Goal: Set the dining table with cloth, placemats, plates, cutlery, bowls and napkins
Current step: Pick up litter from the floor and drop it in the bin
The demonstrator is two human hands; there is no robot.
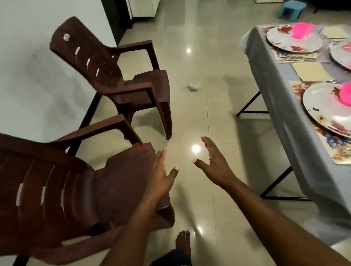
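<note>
A glossy beige tiled floor (pixel 197 60) reflects ceiling lights in a room with a white wall (pixel 24 59) on the left. Two dark brown plastic armchairs stand along that wall: the near chair (pixel 61 189) at lower left, the far chair (pixel 117 79) beyond it with a small pale sticker on its backrest, too blurred to read. At the right edge stands the dining table, covered by a grey cloth (pixel 288 127). On it lie patterned placemats (pixel 340 154), white plates (pixel 293 39) and bright pink bowls (pixel 302 29). A crumpled scrap (pixel 194 86) lies on the floor. The left hand (pixel 162 172) and right hand (pixel 214 161) reach forward over the floor, fingers straight and spread, holding nothing. A blue stool (pixel 292 7) stands far back.
</note>
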